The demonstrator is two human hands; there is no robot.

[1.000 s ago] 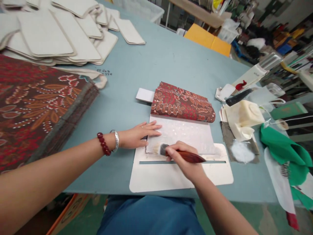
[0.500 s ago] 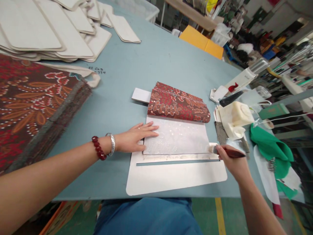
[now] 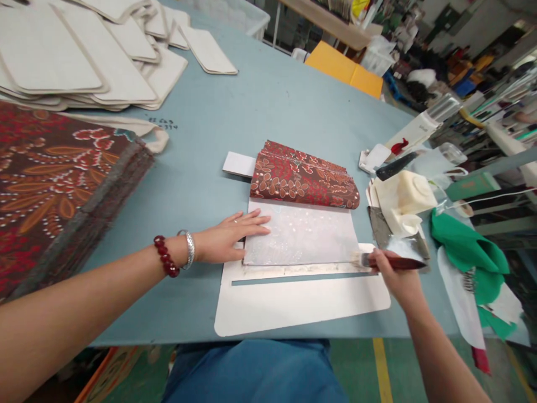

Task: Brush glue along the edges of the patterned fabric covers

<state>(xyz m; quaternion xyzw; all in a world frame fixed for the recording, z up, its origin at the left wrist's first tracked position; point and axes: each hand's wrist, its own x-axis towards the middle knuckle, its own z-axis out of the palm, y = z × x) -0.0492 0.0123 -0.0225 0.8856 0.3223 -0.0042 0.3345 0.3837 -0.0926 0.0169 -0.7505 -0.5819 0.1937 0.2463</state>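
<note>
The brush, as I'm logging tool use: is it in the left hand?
No, the right hand grips the brush, while the left hand lies spread across the left edge of the pale sheet.

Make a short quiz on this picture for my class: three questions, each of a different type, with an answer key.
1. Multiple choice: what does the right hand hold?
A) scissors
B) a brush
C) a spoon

2. True or false: the left hand is gripping a bottle.

3. Fill the gap with "near" or "far": as the camera sees it, the curled flowered cloth lies at the ___ side of the pale sheet.

Key:
1. B
2. False; it grips nothing, and its spread fingers lie on the pale sheet.
3. far
</note>
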